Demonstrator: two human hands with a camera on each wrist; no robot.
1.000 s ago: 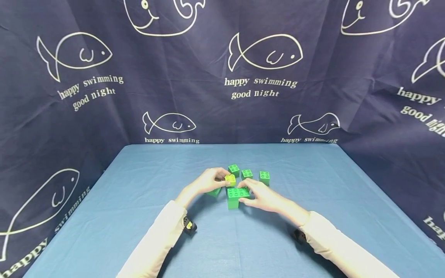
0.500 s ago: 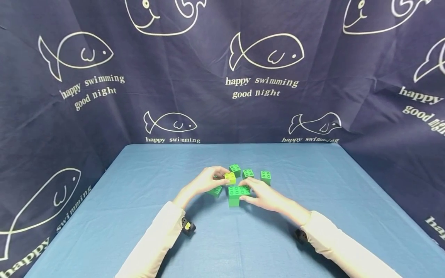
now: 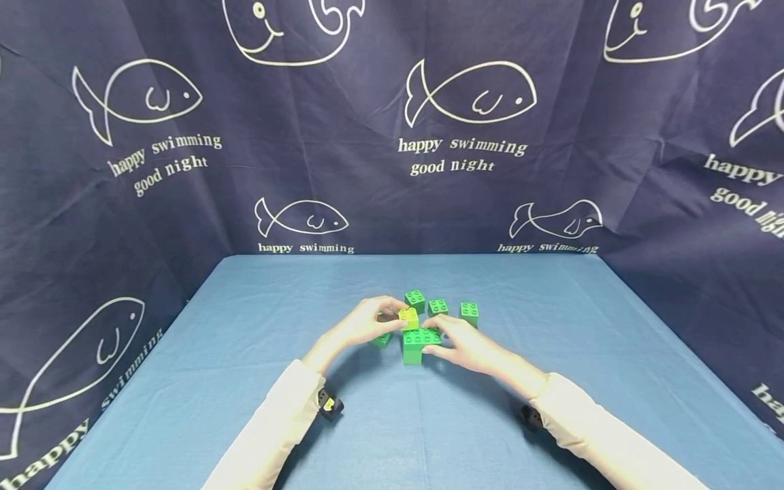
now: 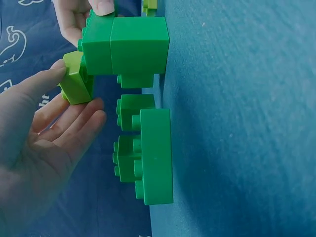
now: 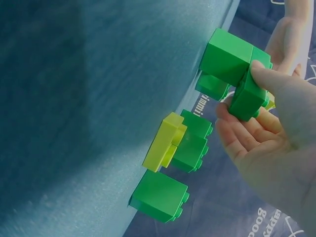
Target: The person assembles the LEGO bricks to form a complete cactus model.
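My left hand (image 3: 369, 321) pinches a yellow-green toy brick (image 4: 76, 81) between thumb and fingers. That brick is slightly tilted at the studs of a long green brick (image 3: 422, 336), over its left end; whether it is pressed on, I cannot tell. The long brick lies across the top of a green block (image 3: 412, 356), its right part overhanging. My right hand (image 3: 468, 344) grips this overhanging end, thumb on the near side, as the right wrist view shows. In the left wrist view a wide green brick (image 4: 157, 158) stands on the table below my left hand.
Behind the hands sit green bricks: one at the back (image 3: 414, 299), one in the middle (image 3: 437, 307) and one at the right (image 3: 469, 312). A flat yellow brick (image 5: 163, 143) lies near them. Blue cloth (image 3: 404, 435) covers the table; a patterned curtain (image 3: 367, 136) hangs behind.
My left hand has shifted the yellow-green brick slightly right and down, onto the left end of the long green brick. The right hand keeps its grip, almost still.
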